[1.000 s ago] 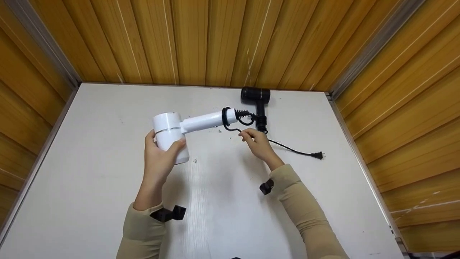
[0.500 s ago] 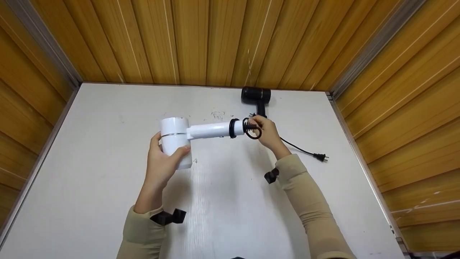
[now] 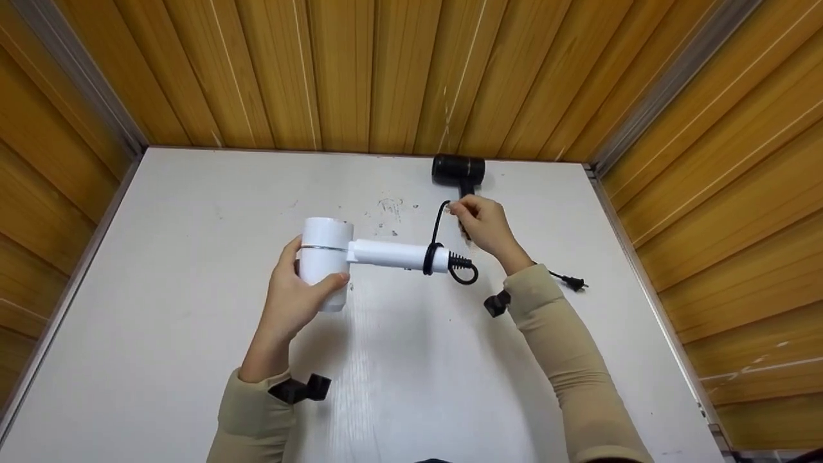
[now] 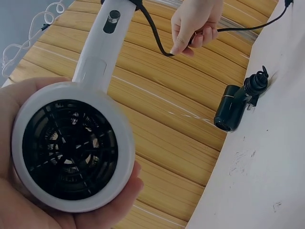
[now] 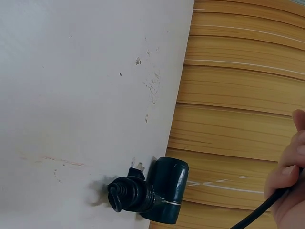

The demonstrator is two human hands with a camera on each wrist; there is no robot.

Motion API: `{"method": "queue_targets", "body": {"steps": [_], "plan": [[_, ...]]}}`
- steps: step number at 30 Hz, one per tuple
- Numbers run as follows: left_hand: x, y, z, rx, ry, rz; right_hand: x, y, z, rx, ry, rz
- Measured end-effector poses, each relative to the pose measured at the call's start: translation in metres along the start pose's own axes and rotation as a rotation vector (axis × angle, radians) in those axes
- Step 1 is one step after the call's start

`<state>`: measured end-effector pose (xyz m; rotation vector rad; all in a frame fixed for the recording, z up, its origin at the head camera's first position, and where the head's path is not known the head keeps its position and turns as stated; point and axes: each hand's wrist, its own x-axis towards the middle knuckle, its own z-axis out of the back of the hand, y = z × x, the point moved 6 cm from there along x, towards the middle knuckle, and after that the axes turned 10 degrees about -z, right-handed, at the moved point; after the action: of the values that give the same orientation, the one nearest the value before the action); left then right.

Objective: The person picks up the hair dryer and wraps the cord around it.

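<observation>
In the head view, my left hand (image 3: 290,290) grips the barrel of a white hair dryer (image 3: 392,253), its handle pointing right. The left wrist view shows the dryer's round dark grille (image 4: 70,149), with my fingers wrapped about the rim. Black cord (image 3: 429,260) is wound round the handle's end, and a small loop hangs by the ribbed strain relief. My right hand (image 3: 487,225) pinches the free cord above the handle; in the right wrist view that cord (image 5: 257,214) runs down from the fingers. The cord's plug (image 3: 574,283) dangles to the right, beyond the right forearm.
A black hair dryer (image 3: 458,169) lies at the table's back edge, its handle partly hidden behind my right hand; its cord is wrapped round the handle. The white tabletop (image 3: 193,257) is bounded by wood-grain panels (image 3: 341,77) at the back and both sides.
The white dryer has shifted right and nearer to me, its handle now tipping slightly downward. My right hand has moved from below the handle to above it, carrying the cord round the handle's end.
</observation>
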<state>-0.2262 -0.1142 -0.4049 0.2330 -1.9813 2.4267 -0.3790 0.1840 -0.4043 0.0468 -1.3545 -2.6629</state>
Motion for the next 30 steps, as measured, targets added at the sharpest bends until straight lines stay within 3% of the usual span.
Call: {"method": "queue_targets", "body": {"steps": [8,18,30], "plan": [[-0.002,0.002,-0.002,0.133,0.041,-0.035,-0.005,0.011,0.01,-0.088,-0.038,0.043],[-0.003,-0.001,-0.004,0.314,0.015,-0.064,-0.017,0.035,0.027,-0.072,-0.142,0.167],[0.0,0.004,-0.003,0.393,-0.053,-0.084,-0.047,0.072,0.032,-0.095,-0.246,0.462]]}}
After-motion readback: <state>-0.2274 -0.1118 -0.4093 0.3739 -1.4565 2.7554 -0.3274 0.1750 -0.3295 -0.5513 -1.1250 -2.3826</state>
